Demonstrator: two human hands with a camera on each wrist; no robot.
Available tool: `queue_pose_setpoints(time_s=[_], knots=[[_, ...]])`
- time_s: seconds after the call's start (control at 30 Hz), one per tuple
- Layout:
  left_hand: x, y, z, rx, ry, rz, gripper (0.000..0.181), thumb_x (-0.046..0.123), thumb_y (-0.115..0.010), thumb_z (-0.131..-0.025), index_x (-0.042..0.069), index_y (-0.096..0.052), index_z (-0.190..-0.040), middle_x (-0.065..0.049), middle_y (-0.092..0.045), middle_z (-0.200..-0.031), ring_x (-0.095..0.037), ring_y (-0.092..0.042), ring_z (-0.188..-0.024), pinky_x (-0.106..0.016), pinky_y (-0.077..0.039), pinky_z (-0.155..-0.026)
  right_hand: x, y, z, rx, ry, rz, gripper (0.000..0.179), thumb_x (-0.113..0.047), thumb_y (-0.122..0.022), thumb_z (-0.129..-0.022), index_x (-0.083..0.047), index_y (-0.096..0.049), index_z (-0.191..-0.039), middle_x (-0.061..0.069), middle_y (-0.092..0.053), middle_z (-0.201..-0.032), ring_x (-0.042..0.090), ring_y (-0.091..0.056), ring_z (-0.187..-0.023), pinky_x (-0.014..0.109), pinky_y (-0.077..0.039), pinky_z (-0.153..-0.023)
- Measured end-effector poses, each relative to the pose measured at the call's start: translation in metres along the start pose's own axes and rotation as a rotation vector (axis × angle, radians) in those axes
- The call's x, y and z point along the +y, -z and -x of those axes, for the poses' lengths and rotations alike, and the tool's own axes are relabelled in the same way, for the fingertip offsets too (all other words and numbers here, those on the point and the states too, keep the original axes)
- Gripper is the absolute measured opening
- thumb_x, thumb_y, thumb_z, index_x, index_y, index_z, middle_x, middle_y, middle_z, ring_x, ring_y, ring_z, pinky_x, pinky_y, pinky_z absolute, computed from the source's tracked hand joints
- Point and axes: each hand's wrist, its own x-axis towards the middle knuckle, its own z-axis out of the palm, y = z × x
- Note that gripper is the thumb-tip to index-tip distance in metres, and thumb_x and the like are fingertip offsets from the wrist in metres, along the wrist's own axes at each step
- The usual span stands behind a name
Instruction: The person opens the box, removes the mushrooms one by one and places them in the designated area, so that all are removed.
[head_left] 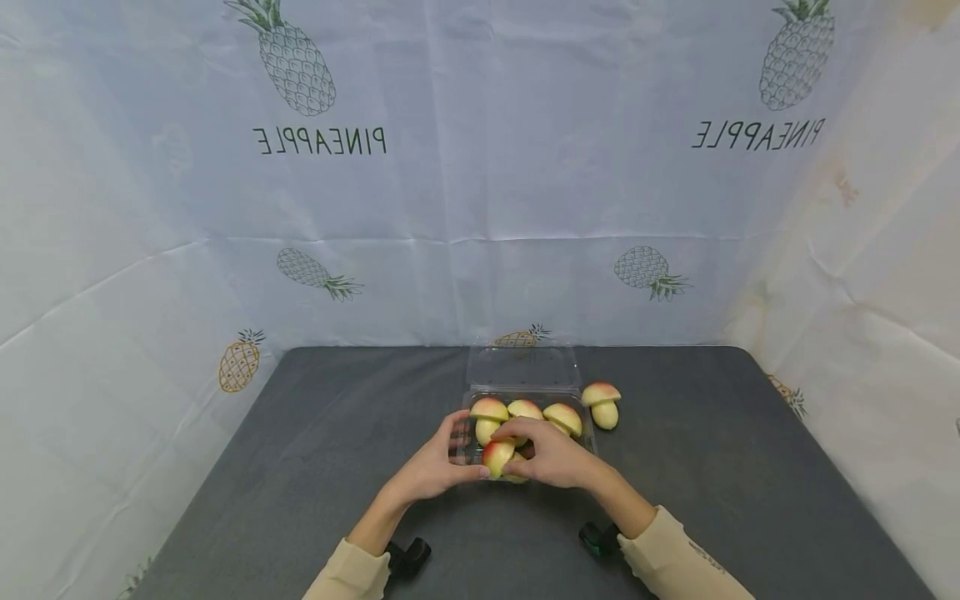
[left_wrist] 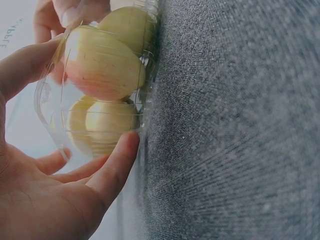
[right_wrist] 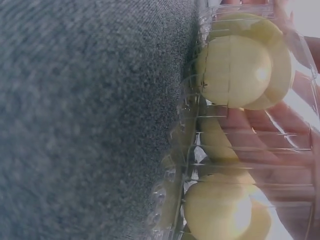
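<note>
A clear plastic clamshell box (head_left: 587, 429) holds several mushroom-shaped pieces, yellow with reddish caps, among them one at the back left (head_left: 489, 408). My left hand (head_left: 429, 468) holds the box's near left corner, fingers on the side wall and thumb by the front rim. My right hand (head_left: 553, 454) reaches over the box. Its thumb and fingers pinch the front mushroom-shaped piece (head_left: 497, 457), which lies on its side with its cap to the left. That cap (left_wrist: 102, 62) shows through the wall in the left wrist view. Fingers (right_wrist: 280, 130) of the right hand show through the plastic in the right wrist view.
Another mushroom-shaped piece (head_left: 602, 406) lies outside on the dark tabletop (head_left: 697, 475), right of the box. The hinged lid (head_left: 523, 367) lies back toward the pineapple-print cloth (head_left: 487, 183) behind the table. Black wrist devices (head_left: 408, 557) sit under the forearms.
</note>
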Motion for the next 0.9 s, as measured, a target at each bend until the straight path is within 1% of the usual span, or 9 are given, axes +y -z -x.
queue_pose_setpoints(time_s=[0.2,0.4,0.63,0.77,0.9], knots=[[0.0001,0.0003,-0.0004,0.004,-0.003,0.002,0.099,0.029,-0.081,-0.09,0.01,-0.016,-0.161,-0.025,-0.029,-0.157,-0.046,-0.04,-0.139,-0.055,-0.05,-0.101,0.0011,-0.001,-0.0011,0.01,0.019,-0.005,0.042,-0.021,-0.078,-0.092,-0.009,-0.065,-0.13,0.003,-0.064,-0.127,0.023,-0.063,-0.11,0.033,-0.059,-0.083],[-0.0002,-0.0003,-0.0001,0.006,-0.007,-0.009,0.099,0.03,-0.081,-0.09,0.01,-0.016,-0.161,-0.024,-0.03,-0.157,-0.046,-0.04,-0.139,-0.055,-0.05,-0.101,0.0005,-0.0009,0.0002,0.061,0.043,0.002,0.038,-0.024,-0.078,-0.092,-0.013,-0.068,-0.128,0.002,-0.066,-0.124,0.022,-0.064,-0.106,0.034,-0.06,-0.082],[0.0005,0.0001,0.0004,0.009,-0.006,-0.013,0.098,0.03,-0.081,-0.09,0.011,-0.017,-0.161,-0.024,-0.03,-0.156,-0.045,-0.041,-0.139,-0.055,-0.05,-0.101,0.0002,0.0014,0.0027,0.085,0.004,-0.011,0.042,-0.024,-0.078,-0.092,-0.011,-0.066,-0.13,0.003,-0.064,-0.124,0.025,-0.063,-0.109,0.034,-0.059,-0.083],[0.0007,0.0004,0.0005,0.006,-0.006,-0.006,0.098,0.03,-0.081,-0.09,0.011,-0.016,-0.162,-0.024,-0.03,-0.157,-0.045,-0.04,-0.139,-0.055,-0.05,-0.102,0.0004,0.0017,0.0031,0.091,-0.003,-0.005,0.042,-0.026,-0.077,-0.093,-0.011,-0.067,-0.132,0.004,-0.062,-0.123,0.025,-0.062,-0.107,0.033,-0.059,-0.084],[0.0009,0.0005,0.0009,0.0,-0.003,-0.006,0.097,0.031,-0.08,-0.091,0.012,-0.016,-0.162,-0.024,-0.03,-0.157,-0.045,-0.04,-0.139,-0.055,-0.049,-0.102,0.0005,0.002,0.0037,0.099,0.012,-0.011,0.042,-0.029,-0.076,-0.094,-0.012,-0.068,-0.132,0.004,-0.06,-0.122,0.022,-0.061,-0.104,0.039,-0.059,-0.087]])
